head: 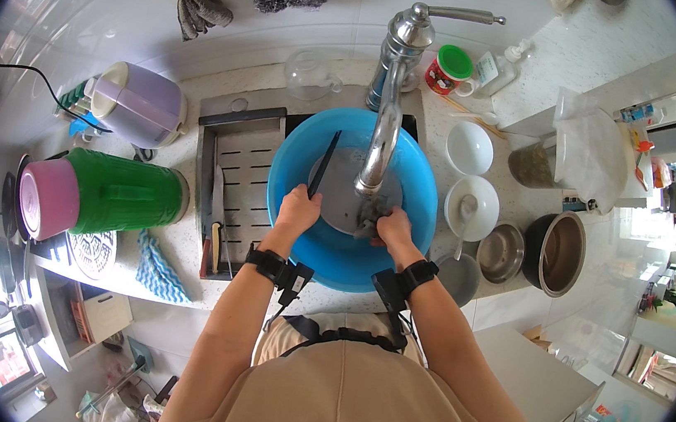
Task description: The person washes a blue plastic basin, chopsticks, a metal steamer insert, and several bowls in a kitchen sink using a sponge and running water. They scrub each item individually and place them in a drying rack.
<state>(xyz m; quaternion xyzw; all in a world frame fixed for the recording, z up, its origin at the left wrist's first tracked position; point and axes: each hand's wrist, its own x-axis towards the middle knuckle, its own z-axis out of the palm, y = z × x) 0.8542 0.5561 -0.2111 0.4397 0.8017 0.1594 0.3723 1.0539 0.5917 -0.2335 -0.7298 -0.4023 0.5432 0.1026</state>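
Note:
A blue plastic basin (281,161) sits at the sink, holding water. Inside it, my left hand (298,213) grips the lower end of black chopsticks (323,162), whose tips point away from me and up; I cannot tell how many there are. Towards the basin's right side, my right hand (395,227) holds a dark grey scrubber (370,215), partly blurred, at the water. Directly above the scrubber is the spout of a chrome faucet (384,135). The fingertips of both hands are partly hidden.
Left of the basin, a slotted steel tray (248,176) holds knives (219,197). Beyond it stand a green thermos (127,196) and a lilac kettle (140,104). On the right are white bowls (469,148), a steel bowl (501,253) and a dark pot (554,254). A glass cup (309,76) stands behind.

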